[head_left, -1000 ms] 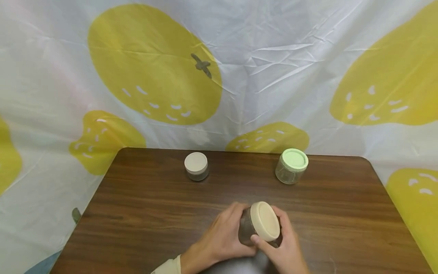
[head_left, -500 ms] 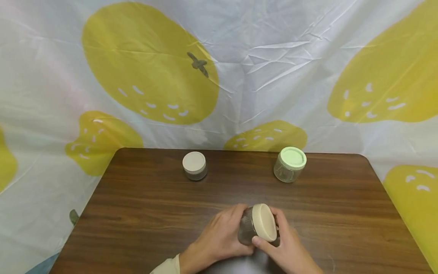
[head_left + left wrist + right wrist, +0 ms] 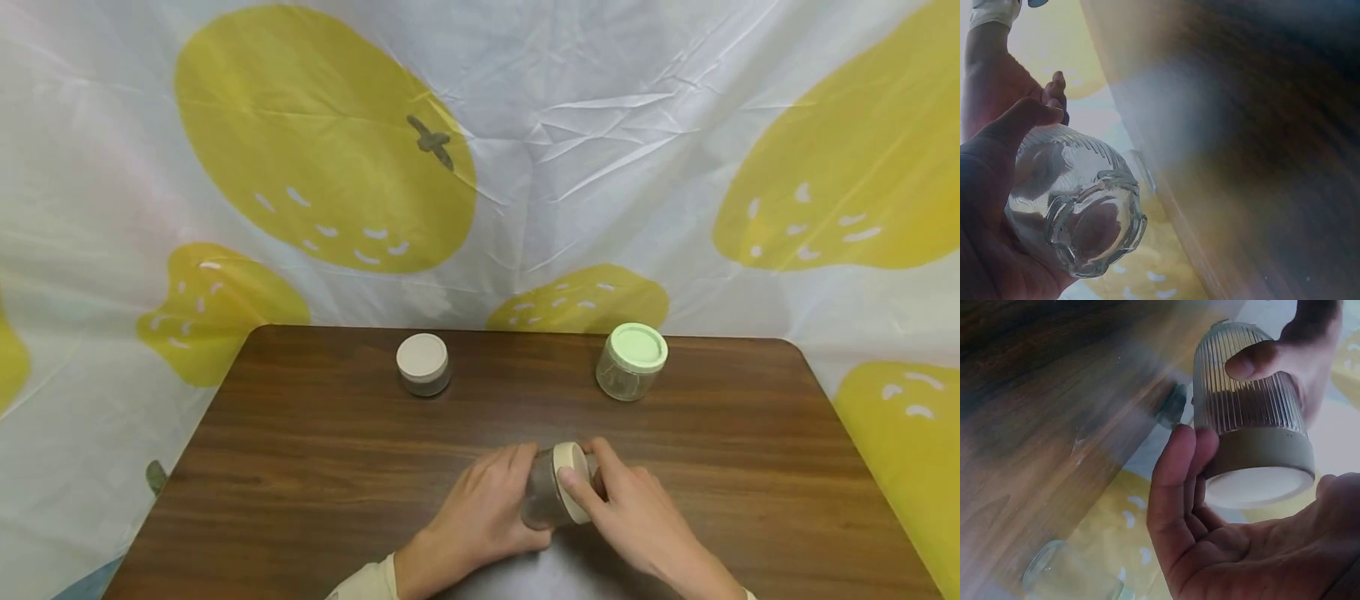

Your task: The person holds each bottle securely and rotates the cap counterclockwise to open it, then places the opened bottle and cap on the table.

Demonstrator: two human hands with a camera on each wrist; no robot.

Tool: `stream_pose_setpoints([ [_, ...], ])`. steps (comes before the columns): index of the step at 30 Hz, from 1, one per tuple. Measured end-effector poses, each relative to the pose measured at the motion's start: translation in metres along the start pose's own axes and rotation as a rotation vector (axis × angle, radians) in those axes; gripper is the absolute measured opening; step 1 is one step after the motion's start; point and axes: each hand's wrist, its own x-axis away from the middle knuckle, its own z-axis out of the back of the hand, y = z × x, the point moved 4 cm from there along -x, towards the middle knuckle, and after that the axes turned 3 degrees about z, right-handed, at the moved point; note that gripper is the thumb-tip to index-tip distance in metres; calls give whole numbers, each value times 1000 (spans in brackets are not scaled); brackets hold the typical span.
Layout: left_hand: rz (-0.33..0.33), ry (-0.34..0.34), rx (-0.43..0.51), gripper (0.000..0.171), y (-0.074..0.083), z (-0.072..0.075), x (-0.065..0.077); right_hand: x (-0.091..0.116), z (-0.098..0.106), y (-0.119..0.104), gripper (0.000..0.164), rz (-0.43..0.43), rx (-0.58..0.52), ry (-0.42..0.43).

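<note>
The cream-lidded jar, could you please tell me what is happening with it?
Someone is holding the ribbed glass jar tilted over the table. The left hand grips its body, and the right hand holds the cream lid, which is on the jar. A white-lidded jar and a green-lidded jar stand farther back.

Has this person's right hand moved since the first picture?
Yes: judged against the white-lidded jar in the head view, the right hand has shifted slightly toward the far edge of the table, its thumb now higher on the cream lid.
</note>
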Motion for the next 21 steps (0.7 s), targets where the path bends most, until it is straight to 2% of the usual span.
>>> stream_pose_setpoints([
  [7,3,-20,-17,73,0,0,1,-4,-7,-2,49,-48,13,-10],
  [13,-5,1,-41,74,1,2,-1,-6,-8,-2,40,-3,3,26],
  [17,-5,15,-60,73,1,4,-3,-9,-7,1,33,37,-47,68],
  [21,-3,25,-66,71,1,5,-4,-9,-7,5,31,38,-100,81],
])
